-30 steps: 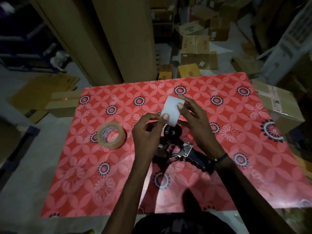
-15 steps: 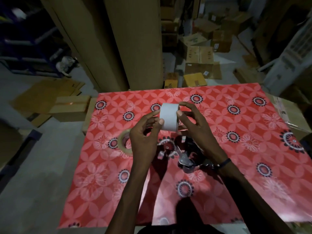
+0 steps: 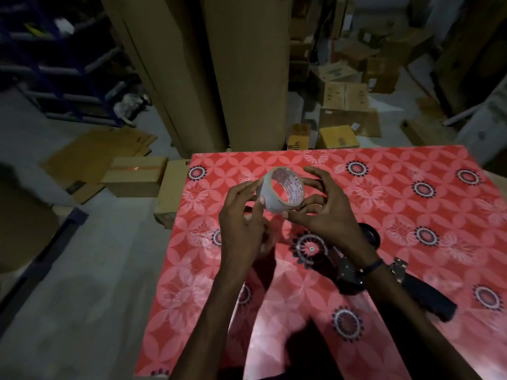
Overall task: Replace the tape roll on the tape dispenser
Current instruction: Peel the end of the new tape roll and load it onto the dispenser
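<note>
A white tape roll (image 3: 270,198) with a printed cardboard core is held up above the red floral table (image 3: 411,204), its open core turned toward me. My left hand (image 3: 241,229) pinches its left side with thumb and fingertips. Curved round its right side, my right hand (image 3: 329,212) has the thumb under the roll and the fingers over it. The black tape dispenser (image 3: 428,297) with a metal plate lies on the table to the right, partly under my right wrist. A pale edge by my left palm may be the other roll; most of it is hidden.
Large upright cardboard rolls (image 3: 247,72) stand just beyond the table's far edge. Cardboard boxes (image 3: 345,97) litter the floor behind, and more boxes (image 3: 134,176) sit at the table's left. Dark shelving (image 3: 55,64) is at far left.
The white roll has been turned from side-on to core-facing. Both hands have moved left of the dispenser, which now lies under my right wrist, and my view has shifted left.
</note>
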Tool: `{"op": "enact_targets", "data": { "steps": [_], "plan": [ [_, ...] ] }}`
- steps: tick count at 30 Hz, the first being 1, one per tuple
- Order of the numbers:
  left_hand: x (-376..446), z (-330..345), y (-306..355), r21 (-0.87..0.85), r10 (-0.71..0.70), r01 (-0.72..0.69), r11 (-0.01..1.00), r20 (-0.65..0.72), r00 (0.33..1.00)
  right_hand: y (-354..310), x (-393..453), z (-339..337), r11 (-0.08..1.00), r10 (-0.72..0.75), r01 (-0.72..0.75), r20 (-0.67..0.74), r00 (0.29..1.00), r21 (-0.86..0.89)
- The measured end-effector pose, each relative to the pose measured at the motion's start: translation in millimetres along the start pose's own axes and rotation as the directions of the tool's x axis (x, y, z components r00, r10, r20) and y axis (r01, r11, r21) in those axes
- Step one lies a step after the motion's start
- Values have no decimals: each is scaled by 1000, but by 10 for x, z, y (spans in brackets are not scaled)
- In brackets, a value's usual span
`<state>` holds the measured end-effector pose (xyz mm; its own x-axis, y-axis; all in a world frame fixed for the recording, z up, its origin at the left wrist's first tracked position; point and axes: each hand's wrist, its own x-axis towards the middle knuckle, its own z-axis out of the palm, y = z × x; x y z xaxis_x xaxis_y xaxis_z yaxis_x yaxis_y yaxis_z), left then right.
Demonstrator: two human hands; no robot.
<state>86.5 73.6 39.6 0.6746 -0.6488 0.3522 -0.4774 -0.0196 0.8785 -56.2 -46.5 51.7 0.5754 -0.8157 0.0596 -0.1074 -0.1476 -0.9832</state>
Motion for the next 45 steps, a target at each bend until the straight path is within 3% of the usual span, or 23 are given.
{"op": "enact_targets", "data": {
  "steps": [4,7,16,21,24,32,40,45],
  "plan": [
    [111,-181,-195,74,-7,6,997,19,1000,18,97,84,998,16,-19,58,998,65],
    [172,-275,-241,10,-85,84,996,64,994,29,159,159,998,5,-9,60,998,63],
    [424,-389,-462,-89,-181,191,977,111,977,68,446,422,989,-55,58,31,998,-137],
    [550,-351,-702,-5,-203,205,979,114,973,248,623,596,962,-68,79,50,996,-263],
    [580,-321,-893,90,-227,215,972,146,963,346,697,684,953,1,22,74,997,-302],
    [515,-224,-1292,145,-341,315,938,227,912,685,740,855,908,75,-9,141,987,-419],
    [443,-236,-1427,125,-387,367,922,266,883,740,641,831,926,147,-82,153,977,-367],
    [284,-352,-1431,10,-433,436,900,140,890,822,394,702,963,171,-144,106,980,-226]
  ]
}}
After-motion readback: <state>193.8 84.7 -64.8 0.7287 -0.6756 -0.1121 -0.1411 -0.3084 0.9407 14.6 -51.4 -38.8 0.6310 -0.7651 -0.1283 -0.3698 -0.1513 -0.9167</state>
